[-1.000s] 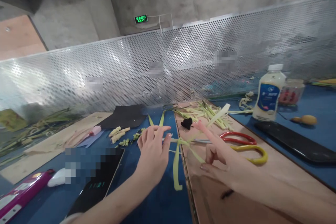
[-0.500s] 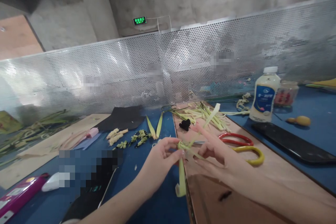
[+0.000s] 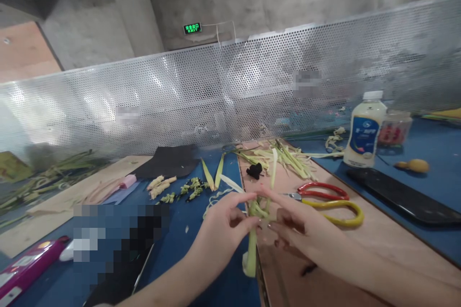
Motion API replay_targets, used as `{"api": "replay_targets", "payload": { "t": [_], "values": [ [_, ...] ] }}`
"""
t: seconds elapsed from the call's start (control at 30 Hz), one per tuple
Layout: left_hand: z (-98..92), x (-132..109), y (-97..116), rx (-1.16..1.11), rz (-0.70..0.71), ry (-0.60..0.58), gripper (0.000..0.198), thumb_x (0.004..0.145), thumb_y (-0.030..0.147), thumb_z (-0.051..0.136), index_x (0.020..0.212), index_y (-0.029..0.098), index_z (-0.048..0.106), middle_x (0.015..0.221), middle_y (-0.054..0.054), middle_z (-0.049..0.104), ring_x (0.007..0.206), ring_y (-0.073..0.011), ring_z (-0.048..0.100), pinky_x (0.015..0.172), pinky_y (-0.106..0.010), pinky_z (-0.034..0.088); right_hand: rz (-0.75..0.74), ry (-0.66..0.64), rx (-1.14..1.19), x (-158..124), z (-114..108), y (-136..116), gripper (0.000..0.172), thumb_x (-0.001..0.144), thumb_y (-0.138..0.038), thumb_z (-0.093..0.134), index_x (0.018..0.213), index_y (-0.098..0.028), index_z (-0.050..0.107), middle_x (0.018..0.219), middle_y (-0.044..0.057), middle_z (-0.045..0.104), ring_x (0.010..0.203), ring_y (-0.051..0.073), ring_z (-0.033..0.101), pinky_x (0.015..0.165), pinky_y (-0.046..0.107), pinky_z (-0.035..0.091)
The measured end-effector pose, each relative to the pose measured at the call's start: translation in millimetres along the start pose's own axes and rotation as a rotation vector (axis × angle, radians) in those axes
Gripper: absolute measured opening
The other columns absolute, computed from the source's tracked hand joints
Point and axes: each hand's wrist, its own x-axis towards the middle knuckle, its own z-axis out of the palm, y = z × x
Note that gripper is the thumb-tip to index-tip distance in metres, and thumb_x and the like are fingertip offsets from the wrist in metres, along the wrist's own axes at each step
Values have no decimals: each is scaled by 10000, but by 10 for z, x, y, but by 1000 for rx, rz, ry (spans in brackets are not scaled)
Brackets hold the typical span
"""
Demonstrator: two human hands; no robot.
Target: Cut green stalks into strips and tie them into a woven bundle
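Observation:
Both of my hands meet over the edge where the blue table and a pinkish board join. My left hand [image 3: 225, 220] pinches a bundle of pale green leaf strips [image 3: 252, 244], one wide strip hanging down below the fingers. My right hand [image 3: 297, 220] is at the bundle's right side, its index finger and thumb at the strips. One strip stands up between the hands and a pale one points up to the left. Scissors [image 3: 349, 216] with one red and one yellow handle lie beside my right hand.
Cut green strips [image 3: 291, 158] and a black clump [image 3: 254, 170] lie on the board [image 3: 284, 278]. To the right are a bottle [image 3: 363, 129], a jar [image 3: 395, 128] and a black case [image 3: 403, 196]. Small woven pieces [image 3: 194, 188] and black sheet [image 3: 162, 160] lie left, with a magenta device [image 3: 29, 268].
My hands have come closer together around the bundle. The strips have shifted, one now upright and one pointing up-left. More of the scissors shows.

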Motion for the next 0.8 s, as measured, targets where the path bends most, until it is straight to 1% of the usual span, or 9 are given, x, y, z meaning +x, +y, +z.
{"api": "replay_targets", "payload": {
  "t": [0.07, 0.13, 0.2, 0.33, 0.43, 0.5, 0.57, 0.67, 0.8],
  "values": [
    [-4, 12, -1, -12, 4, -15, 399, 752, 209, 588, 1149, 202, 551, 576, 42, 551, 627, -141, 580, 651, -267, 434, 22, -74, 129, -11, -3, -43, 698, 816, -158, 442, 1433, -281, 139, 721, -28, 575, 620, 112, 550, 579, 242, 456],
    [-11, 24, 4, -34, -8, -31, 429, 750, 203, 585, 1176, 199, 534, 596, 36, 566, 637, -143, 586, 659, -269, 438, 41, -117, 235, -18, -8, -100, 763, 799, -118, 452, 1442, -243, 62, 712, -32, 587, 605, 99, 542, 569, 221, 450],
    [-20, 31, 17, -44, -16, -41, 455, 748, 193, 581, 1199, 200, 519, 613, 33, 574, 645, -141, 584, 661, -269, 437, 62, -122, 306, -20, -16, -143, 799, 790, -102, 470, 1442, -227, 26, 685, -45, 585, 586, 86, 538, 564, 200, 452],
    [-37, 26, 57, -60, -45, -67, 497, 750, 180, 575, 1238, 216, 489, 588, 49, 542, 624, -130, 565, 658, -266, 421, 73, -129, 334, -20, -37, -145, 848, 785, -144, 509, 1438, -239, -24, 626, -63, 591, 555, 94, 569, 550, 205, 479],
    [-41, 20, 80, -84, -79, -88, 518, 758, 189, 576, 1263, 223, 464, 548, 67, 500, 620, -127, 568, 668, -267, 417, 127, -115, 331, -30, -53, -138, 856, 767, -143, 503, 1437, -260, -17, 595, -59, 599, 501, 104, 570, 473, 202, 464],
    [-40, 22, 87, -115, -92, -104, 536, 764, 191, 575, 1281, 228, 440, 543, 72, 489, 621, -125, 578, 675, -268, 426, 179, -75, 335, -37, -65, -158, 829, 758, -131, 488, 1437, -273, 34, 555, -63, 584, 467, 101, 552, 420, 180, 414],
    [-41, 32, 84, -163, -103, -120, 556, 765, 195, 579, 1296, 228, 417, 549, 73, 483, 625, -130, 589, 662, -270, 445, 181, -43, 367, -38, -75, -187, 818, 745, -114, 485, 1438, -256, 74, 532, -66, 569, 467, 98, 542, 429, 180, 402],
    [-55, 56, 65, -213, -98, -130, 567, 768, 213, 584, 1305, 221, 400, 560, 64, 482, 646, -151, 600, 609, -271, 469, 148, -10, 421, -27, -85, -218, 816, 748, -116, 491, 1442, -219, 73, 528, -68, 553, 496, 106, 547, 475, 202, 431],
    [-91, 85, 21, -197, -61, -128, 574, 776, 213, 580, 1317, 218, 389, 593, 40, 553, 670, -149, 594, 619, -271, 466, 151, 12, 393, 0, -94, -205, 835, 743, -119, 505, 1443, -184, 54, 542, -63, 589, 477, 110, 552, 466, 206, 441]
  ]
}}
